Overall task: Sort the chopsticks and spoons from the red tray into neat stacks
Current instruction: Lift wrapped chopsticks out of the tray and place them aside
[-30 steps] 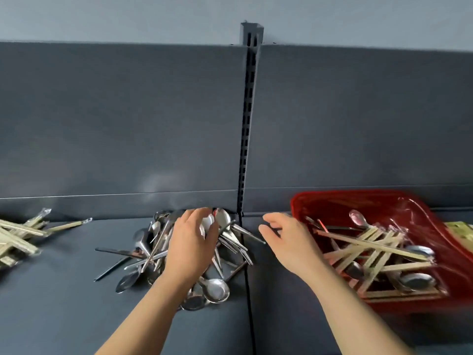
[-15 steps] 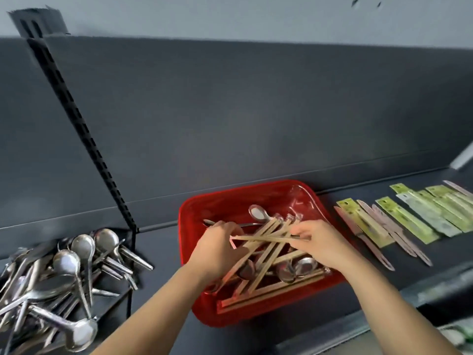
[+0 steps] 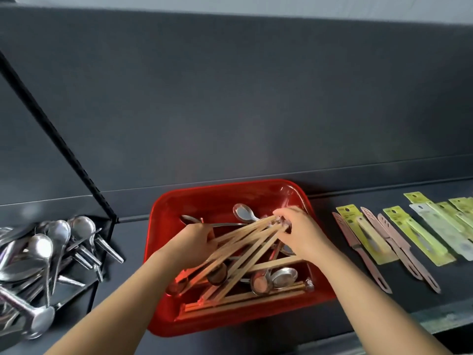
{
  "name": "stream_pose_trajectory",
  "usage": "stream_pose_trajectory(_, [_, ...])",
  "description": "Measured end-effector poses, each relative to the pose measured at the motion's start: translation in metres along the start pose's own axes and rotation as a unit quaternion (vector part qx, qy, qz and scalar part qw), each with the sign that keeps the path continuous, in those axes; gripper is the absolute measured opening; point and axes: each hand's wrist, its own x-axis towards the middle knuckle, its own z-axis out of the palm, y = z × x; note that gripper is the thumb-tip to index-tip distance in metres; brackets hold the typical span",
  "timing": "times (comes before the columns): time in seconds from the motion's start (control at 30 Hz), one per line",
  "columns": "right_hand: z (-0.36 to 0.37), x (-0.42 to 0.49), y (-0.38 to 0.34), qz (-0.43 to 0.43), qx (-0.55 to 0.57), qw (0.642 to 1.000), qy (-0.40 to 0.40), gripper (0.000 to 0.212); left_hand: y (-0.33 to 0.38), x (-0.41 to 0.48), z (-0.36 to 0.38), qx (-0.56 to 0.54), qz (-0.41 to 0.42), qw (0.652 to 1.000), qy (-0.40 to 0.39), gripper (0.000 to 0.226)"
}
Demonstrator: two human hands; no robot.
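Note:
The red tray (image 3: 163,211) sits on the dark shelf in the middle, holding wooden chopsticks (image 3: 245,254) crossed over several metal spoons (image 3: 284,276). My left hand (image 3: 193,242) grips the lower ends of a fan of chopsticks above the tray. My right hand (image 3: 299,230) pinches their upper ends near the tray's far right corner. More chopsticks lie flat along the tray's near wall. A heap of sorted metal spoons (image 3: 43,254) lies on the shelf to the left.
A black slotted upright (image 3: 53,131) slants down between the spoon heap and the tray. Packaged utensils on green cards and loose pink knives (image 3: 384,242) lie in a row right of the tray. A grey back panel rises behind.
Both hands left the spoon heap and reached into the red tray. They gathered chopsticks that lay spread out into one fan held at both ends. The view swung right.

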Motion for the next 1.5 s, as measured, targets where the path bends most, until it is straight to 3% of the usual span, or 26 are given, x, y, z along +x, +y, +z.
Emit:
stream_pose_trajectory(0.1, [0.002,0.002,0.001,-0.013,0.000,1.000,-0.010,0.035,0.008,-0.003,0.005,0.014,-0.021,0.999,-0.028,0.035])
stream_pose_trajectory(0.27, [0.003,0.004,-0.001,-0.038,-0.011,0.996,-0.082,0.024,0.011,0.001,0.005,0.006,-0.061,0.995,-0.072,0.021])
stream_pose_trajectory(0.5, [0.018,0.014,-0.013,-0.122,-0.105,0.968,-0.195,0.049,-0.002,-0.011,-0.017,-0.096,-0.090,0.990,-0.046,0.021])
stream_pose_trajectory(0.57, [0.018,0.015,-0.014,-0.113,-0.128,0.965,-0.201,0.044,0.000,-0.015,-0.024,-0.148,-0.095,0.983,-0.044,0.023])
stream_pose_trajectory(0.67, [0.010,0.017,-0.016,-0.106,-0.126,0.967,-0.193,0.019,0.004,-0.021,-0.033,-0.226,-0.101,0.967,-0.054,0.028])
stream_pose_trajectory(0.83, [-0.013,0.021,-0.021,-0.117,-0.172,0.961,-0.182,0.010,0.004,-0.026,-0.037,-0.293,-0.096,0.951,-0.020,0.036])
stream_pose_trajectory(1.0, [-0.013,0.007,-0.020,-0.065,-0.164,0.951,-0.254,0.017,0.002,-0.026,-0.031,-0.303,-0.082,0.949,-0.015,0.041])
stream_pose_trajectory(1.1, [-0.008,0.001,-0.020,-0.056,-0.152,0.959,-0.232,0.017,0.004,-0.029,-0.025,-0.316,-0.080,0.945,-0.017,0.035])
stream_pose_trajectory(1.27, [-0.020,-0.001,-0.025,-0.050,-0.139,0.969,-0.198,0.015,0.006,-0.037,-0.030,-0.269,-0.060,0.960,0.047,0.024])
stream_pose_trajectory(1.5, [-0.074,0.006,-0.048,-0.070,-0.103,0.986,-0.109,0.014,0.008,-0.056,-0.071,-0.409,-0.034,0.900,0.148,0.027])
